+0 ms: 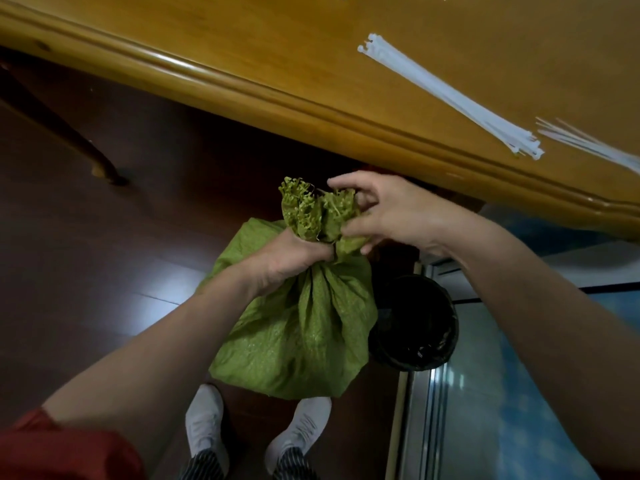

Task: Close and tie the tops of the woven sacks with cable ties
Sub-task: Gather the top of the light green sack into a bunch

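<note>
Step in hand (my read): bunching the mouth of the green woven sack (pixel 294 334) before any tie goes on. The sack stands on the dark wood floor (pixel 86 237), just in front of the person's white shoes (pixel 204 420) & touching or nearly touching a black-lined bin (pixel 415 327) on its right.

L hand (pixel 287 258): fingers clamped round the neck, choking it into tight pleats. R hand (pixel 388 213): fingers & thumb curled on the loose top (pixel 308 209), pinching stray folds inward.

To do it well:
- Tuck every fold into one bundle w/ the R hand, esp. the flap by the thumb, so no gap is left.
- Grip low w/ the L hand, leaving enough neck above the fist for a tie to bite.
- Probably twist the neck once; slick weave tends to slip.
- The white cable ties (pixel 450 95) lie on the wooden worktop (pixel 277 46), well apart from the sack, w/ a 2nd bunch (pixel 588 143) near the frame edge. The R hand looks the one to free for the reach.

Materials: the sack is thin plastic weave, crinkly, matte w/ a faint sheen. Its cut edge is frayed into curly strands. The body is soft & slumped; contents can't be seen. The ties are long, stiff, smooth nylon strips w/ square heads. The worktop is glossy varnished wood w/ a moulded, rounded edge.
</note>
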